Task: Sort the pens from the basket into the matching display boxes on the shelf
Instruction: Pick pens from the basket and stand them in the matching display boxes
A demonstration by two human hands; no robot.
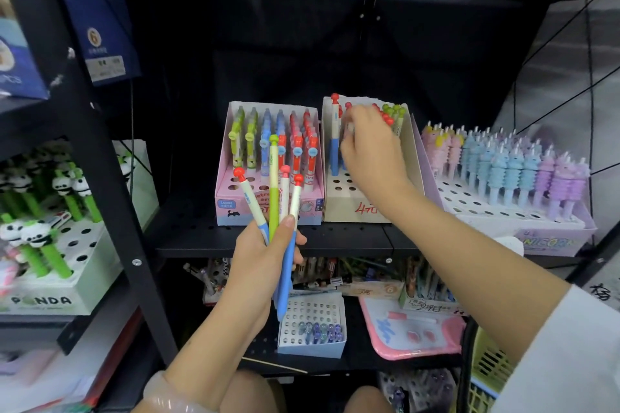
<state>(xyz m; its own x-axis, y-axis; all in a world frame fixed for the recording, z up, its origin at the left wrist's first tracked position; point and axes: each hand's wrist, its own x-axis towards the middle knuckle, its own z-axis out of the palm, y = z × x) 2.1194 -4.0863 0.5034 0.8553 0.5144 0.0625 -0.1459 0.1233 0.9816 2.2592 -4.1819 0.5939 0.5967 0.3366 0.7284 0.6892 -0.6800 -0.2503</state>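
Red-capped pens (273,198) fanned upright in left hand (265,255), gripped low. Right hand (370,147) reaches into cream display box (355,208) marked "4元", fingers pinching a pen there. Pink box (231,201) reads "Lopet".

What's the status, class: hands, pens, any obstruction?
Left hand grips four pens. Right hand reaching into beige box, grasp unclear. Nothing blocking.

We are in a stationery shop: around the cream display box (362,208) with a handwritten price stand more boxes of novelty pens on black metal shelving (275,238).
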